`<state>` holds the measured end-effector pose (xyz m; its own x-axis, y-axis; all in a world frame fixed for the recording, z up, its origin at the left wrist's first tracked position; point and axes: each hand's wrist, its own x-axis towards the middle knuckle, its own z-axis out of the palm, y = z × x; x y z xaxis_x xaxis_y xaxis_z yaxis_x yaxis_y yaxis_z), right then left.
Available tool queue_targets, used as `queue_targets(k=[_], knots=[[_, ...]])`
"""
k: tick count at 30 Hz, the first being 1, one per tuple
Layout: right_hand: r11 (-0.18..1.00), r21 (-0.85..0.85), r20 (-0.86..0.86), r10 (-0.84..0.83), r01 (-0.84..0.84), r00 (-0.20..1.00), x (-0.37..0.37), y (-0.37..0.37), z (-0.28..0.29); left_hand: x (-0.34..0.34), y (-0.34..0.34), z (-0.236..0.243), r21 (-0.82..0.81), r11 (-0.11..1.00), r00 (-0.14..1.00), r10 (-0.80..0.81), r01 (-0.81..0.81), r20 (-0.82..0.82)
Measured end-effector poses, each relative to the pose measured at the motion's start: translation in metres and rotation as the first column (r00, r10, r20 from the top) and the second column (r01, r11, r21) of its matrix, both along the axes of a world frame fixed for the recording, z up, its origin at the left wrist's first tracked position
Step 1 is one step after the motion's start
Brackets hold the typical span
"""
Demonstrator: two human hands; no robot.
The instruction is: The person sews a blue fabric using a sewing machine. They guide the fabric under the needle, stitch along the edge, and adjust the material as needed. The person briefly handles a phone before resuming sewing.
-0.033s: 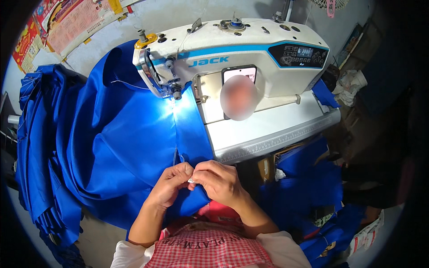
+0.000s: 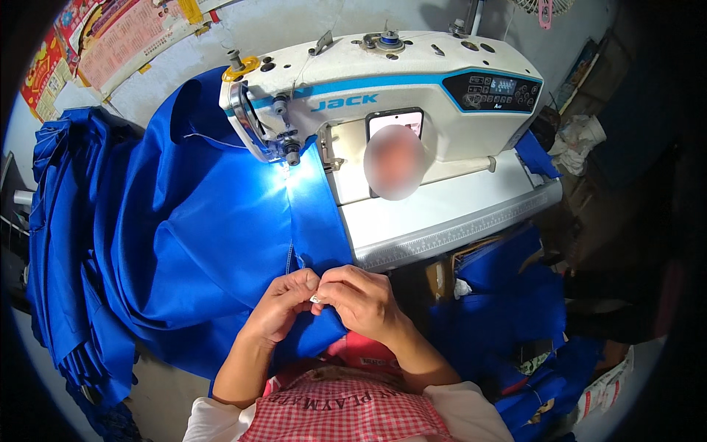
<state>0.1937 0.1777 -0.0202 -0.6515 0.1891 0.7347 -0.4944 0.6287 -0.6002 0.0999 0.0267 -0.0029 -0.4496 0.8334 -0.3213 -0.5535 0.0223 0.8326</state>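
Close to my body, both hands meet over the front part of a large blue cloth. My left hand and my right hand are closed with fingertips together, pinching a small white label-like piece with dark marks. Most of that piece is hidden by the fingers. Just beyond the hands, a stitched seam runs up the cloth to the needle area of a white sewing machine. Its lamp lights the cloth under the head, where the presser foot is hard to make out.
A phone leans against the machine above its white bed, with a metal ruler strip along the front edge. Folded blue cloth hangs in a pile at left. More blue pieces lie low on the right.
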Motion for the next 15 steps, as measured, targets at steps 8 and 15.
queue_targets(k=[8,15], knots=[[0.999,-0.039,0.060,-0.014,0.016,0.998,0.004,0.000,0.004,0.001,-0.008,-0.007,0.072,0.997,1.000,-0.018,0.017,0.017],[0.959,-0.154,0.602,-0.101,0.240,0.792,0.054,0.019,-0.030,-0.039,-0.069,-0.009,0.165,0.827,0.545,0.490,-0.537,-0.680]])
